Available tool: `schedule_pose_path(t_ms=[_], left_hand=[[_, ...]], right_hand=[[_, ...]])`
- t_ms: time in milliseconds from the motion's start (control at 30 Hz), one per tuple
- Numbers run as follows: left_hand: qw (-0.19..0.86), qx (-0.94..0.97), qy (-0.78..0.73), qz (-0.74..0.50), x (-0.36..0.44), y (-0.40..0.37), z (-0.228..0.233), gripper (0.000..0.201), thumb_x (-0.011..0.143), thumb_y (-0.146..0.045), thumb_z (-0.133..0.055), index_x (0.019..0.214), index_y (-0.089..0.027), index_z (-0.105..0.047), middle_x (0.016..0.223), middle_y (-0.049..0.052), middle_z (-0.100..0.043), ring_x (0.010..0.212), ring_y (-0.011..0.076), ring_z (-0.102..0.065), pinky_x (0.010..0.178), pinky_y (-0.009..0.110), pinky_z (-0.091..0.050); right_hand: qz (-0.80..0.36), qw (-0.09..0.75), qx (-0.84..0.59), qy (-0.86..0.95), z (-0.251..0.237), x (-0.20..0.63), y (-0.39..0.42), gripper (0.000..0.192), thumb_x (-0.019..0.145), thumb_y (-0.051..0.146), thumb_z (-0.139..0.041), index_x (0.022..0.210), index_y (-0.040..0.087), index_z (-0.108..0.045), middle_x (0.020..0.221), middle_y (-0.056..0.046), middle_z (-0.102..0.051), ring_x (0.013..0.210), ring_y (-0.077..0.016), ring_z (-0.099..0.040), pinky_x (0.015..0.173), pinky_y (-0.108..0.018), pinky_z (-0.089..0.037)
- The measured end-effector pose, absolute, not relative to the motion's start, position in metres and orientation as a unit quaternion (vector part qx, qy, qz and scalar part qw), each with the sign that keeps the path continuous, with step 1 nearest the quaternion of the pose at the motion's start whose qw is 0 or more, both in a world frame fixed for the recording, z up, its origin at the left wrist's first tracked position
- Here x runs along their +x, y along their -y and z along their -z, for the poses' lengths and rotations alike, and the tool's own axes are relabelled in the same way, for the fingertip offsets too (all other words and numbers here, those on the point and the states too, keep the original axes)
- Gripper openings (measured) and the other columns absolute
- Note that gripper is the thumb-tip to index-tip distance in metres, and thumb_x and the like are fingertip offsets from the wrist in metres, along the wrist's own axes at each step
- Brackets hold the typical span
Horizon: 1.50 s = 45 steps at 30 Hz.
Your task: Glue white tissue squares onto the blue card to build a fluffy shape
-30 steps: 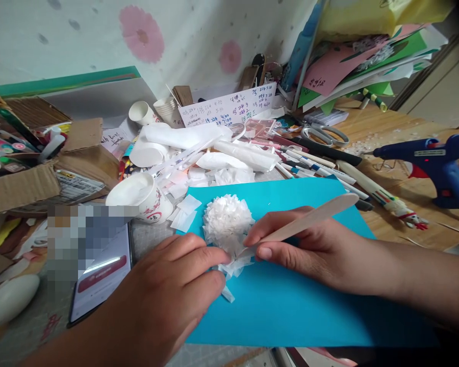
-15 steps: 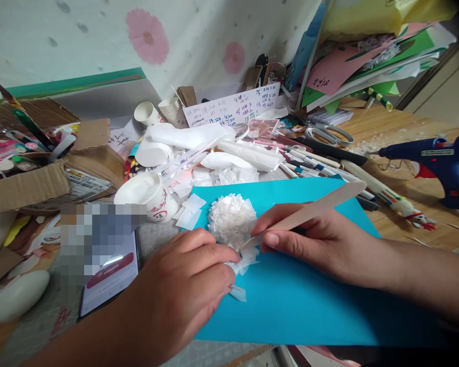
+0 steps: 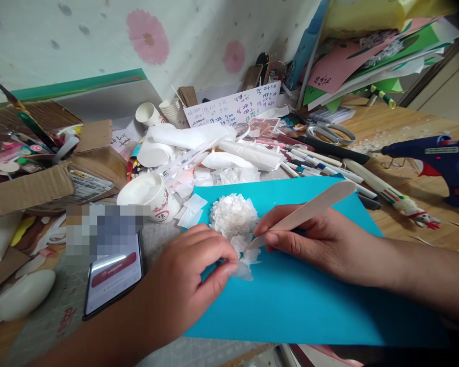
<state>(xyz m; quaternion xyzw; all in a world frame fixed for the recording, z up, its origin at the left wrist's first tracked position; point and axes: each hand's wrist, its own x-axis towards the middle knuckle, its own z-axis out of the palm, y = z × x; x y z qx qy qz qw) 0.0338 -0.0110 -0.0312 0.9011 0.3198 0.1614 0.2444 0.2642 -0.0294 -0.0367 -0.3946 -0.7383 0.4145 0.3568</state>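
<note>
A ruffled ball of white paper petals (image 3: 233, 214) lies on a bright blue sheet (image 3: 290, 311), with thin white paper pieces fanned out below it. My right hand (image 3: 309, 237) grips a flat pale wooden stick (image 3: 313, 206), its narrow end resting on the paper pieces under the ball. On the left, thumb and forefinger of my left hand (image 3: 202, 270) pinch a small translucent white paper piece (image 3: 244, 270) at the lower edge of the petals. The other fingers of that hand are curled and partly hidden.
A blue hot glue gun (image 3: 432, 153) stands at the right, near scissors (image 3: 331, 133) and several pens. Left of the sheet are a paper cup (image 3: 153, 196), loose white squares (image 3: 192, 210) and a phone (image 3: 117, 275). White paper rolls (image 3: 193, 135) and a cardboard box (image 3: 26, 188) sit behind.
My left hand has drawn its fingertips into a pinch on a paper piece, where it lay flatter over the petals before. The stick's tip has shifted slightly right.
</note>
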Motion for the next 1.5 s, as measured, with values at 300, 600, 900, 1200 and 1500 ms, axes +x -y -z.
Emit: schedule_pose_path(t_ms=[300, 600, 900, 1200, 1500], left_hand=[[0.225, 0.862, -0.413, -0.189, 0.049, 0.013, 0.041, 0.009, 0.083, -0.014, -0.057, 0.076, -0.019, -0.06, 0.073, -0.003, -0.06, 0.072, 0.0146, -0.058, 0.065, 0.026, -0.044], [0.249, 0.856, -0.418, -0.177, 0.049, 0.013, 0.039, 0.012, 0.083, -0.012, -0.058, 0.073, -0.018, -0.059, 0.076, -0.001, -0.062, 0.073, 0.0154, -0.059, 0.065, 0.027, -0.045], [0.275, 0.856, -0.406, -0.163, 0.047, 0.01, 0.036, 0.015, 0.084, -0.011, -0.053, 0.079, -0.019, -0.064, 0.079, -0.001, -0.062, 0.077, 0.0147, -0.059, 0.067, 0.026, -0.045], [0.284, 0.87, -0.357, -0.185, 0.036, 0.011, 0.041, 0.015, 0.079, -0.007, -0.055, 0.077, -0.019, -0.064, 0.082, -0.001, -0.06, 0.08, 0.0148, -0.058, 0.071, 0.026, -0.045], [0.233, 0.909, -0.31, -0.154, 0.028, 0.014, 0.041, 0.018, 0.087, -0.013, -0.051, 0.088, -0.021, -0.068, 0.085, 0.002, -0.059, 0.079, 0.0168, -0.056, 0.068, 0.029, -0.044]], right_hand=[[-0.399, 0.483, -0.374, 0.684, 0.024, 0.265, 0.036, 0.01, 0.089, 0.018, -0.056, 0.082, 0.018, -0.062, 0.077, 0.0, -0.065, 0.067, -0.01, -0.062, 0.06, -0.017, -0.051], [-0.285, 0.369, -0.315, 0.826, 0.026, 0.255, 0.036, 0.011, 0.091, 0.013, -0.051, 0.086, 0.017, -0.061, 0.086, -0.006, -0.07, 0.081, -0.0147, -0.066, 0.069, -0.023, -0.053], [-0.25, 0.321, -0.307, 0.86, 0.032, 0.254, 0.033, 0.013, 0.091, 0.013, -0.048, 0.089, 0.015, -0.06, 0.085, -0.008, -0.069, 0.079, -0.0151, -0.062, 0.07, -0.026, -0.05], [-0.191, 0.256, -0.286, 0.903, 0.029, 0.25, 0.033, 0.014, 0.091, 0.01, -0.047, 0.092, 0.013, -0.061, 0.078, -0.006, -0.066, 0.071, -0.0158, -0.056, 0.067, -0.028, -0.045], [-0.286, 0.389, -0.323, 0.814, 0.029, 0.262, 0.037, 0.017, 0.089, 0.01, -0.054, 0.1, 0.019, -0.063, 0.088, -0.006, -0.071, 0.078, -0.0151, -0.066, 0.065, -0.025, -0.053]])
